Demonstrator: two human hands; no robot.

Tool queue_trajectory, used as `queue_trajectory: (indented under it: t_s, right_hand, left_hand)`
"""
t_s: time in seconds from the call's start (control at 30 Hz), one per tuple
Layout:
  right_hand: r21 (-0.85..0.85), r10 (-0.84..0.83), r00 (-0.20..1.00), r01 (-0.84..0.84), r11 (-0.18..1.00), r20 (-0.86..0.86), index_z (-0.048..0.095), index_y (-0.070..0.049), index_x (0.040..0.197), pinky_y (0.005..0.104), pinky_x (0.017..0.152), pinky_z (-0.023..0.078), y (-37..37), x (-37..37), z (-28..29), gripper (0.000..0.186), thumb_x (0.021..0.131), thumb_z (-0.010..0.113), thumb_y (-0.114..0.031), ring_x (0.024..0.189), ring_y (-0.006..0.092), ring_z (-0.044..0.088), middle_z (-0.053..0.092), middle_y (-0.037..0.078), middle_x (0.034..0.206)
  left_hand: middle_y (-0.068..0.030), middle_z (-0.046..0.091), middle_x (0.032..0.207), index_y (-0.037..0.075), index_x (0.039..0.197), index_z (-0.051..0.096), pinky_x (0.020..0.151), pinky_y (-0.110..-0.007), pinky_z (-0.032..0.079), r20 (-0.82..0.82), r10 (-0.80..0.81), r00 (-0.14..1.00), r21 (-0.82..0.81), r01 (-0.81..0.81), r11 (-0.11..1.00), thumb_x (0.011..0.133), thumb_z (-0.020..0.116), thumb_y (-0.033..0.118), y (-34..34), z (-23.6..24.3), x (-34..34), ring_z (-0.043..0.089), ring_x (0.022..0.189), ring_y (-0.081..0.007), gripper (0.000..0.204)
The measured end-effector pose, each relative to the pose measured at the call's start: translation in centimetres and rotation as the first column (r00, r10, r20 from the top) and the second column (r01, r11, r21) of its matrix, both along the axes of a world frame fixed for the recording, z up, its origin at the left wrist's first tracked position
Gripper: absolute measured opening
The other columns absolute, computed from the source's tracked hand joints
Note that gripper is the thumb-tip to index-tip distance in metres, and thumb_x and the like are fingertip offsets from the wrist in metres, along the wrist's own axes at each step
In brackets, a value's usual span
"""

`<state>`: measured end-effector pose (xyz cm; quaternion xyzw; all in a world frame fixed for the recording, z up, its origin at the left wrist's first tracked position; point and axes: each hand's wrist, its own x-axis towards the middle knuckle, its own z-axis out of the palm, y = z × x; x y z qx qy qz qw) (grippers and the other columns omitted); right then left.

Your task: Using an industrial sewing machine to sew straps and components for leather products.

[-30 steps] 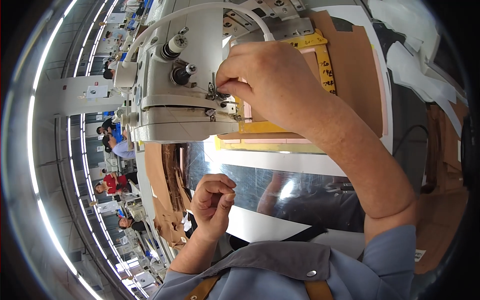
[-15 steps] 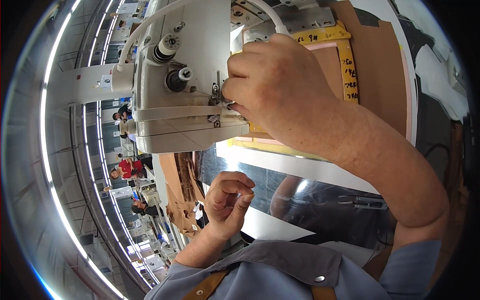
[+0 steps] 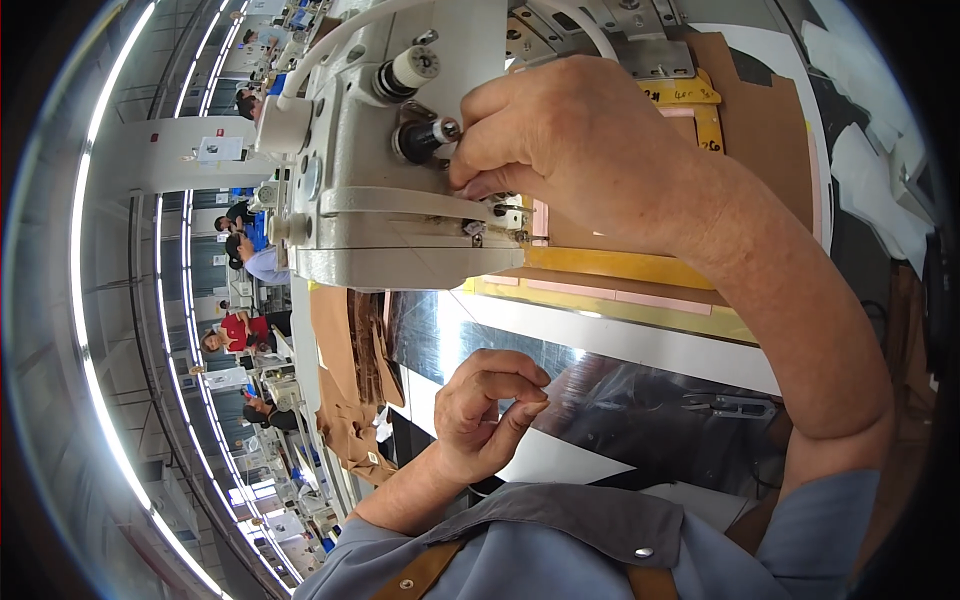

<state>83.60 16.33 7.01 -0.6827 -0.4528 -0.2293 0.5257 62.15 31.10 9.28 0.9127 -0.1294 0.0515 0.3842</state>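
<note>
A white sewing machine head fills the upper middle. My right hand is at its face, thumb and fingers drawn together beside a dark tension knob. A white numbered dial sits above that knob. Whatever the right fingertips pinch is too small or hidden to make out. Lower down, over the shiny tabletop, my left hand holds its thumb and forefinger in a pinch; anything between them cannot be made out. Behind the right hand lies a yellow frame template with handwritten marks and pink strips.
Brown board lies at the right of the machine. Thread snips rest on the shiny dark surface. Stacked brown pieces lie at the left of the table. Several people sit at other machines in the far left background.
My right hand has moved up and left along the machine face, toward the dark tension knob. My left hand has shifted slightly right, still pinched. The view has turned a little.
</note>
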Motion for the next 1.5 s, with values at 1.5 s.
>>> queue_trajectory:
  t_s: [1.5]
  right_hand:
    - [-0.218,-0.013,0.939,-0.067,0.974,-0.344,0.073,0.004,0.098,0.0263,0.067,0.054,-0.4,-2.5,1.9,0.018,0.081,0.071,0.008,0.075,0.0140,0.067,0.064,0.009,0.089]
  left_hand:
    - [-0.0114,0.067,0.100,0.002,0.091,0.064,0.066,-0.026,0.053,0.113,-0.057,0.992,-0.397,0.098,0.913,0.087,0.072,0.000,2.9,-1.6,-0.1,0.066,0.079,-0.0158,0.009]
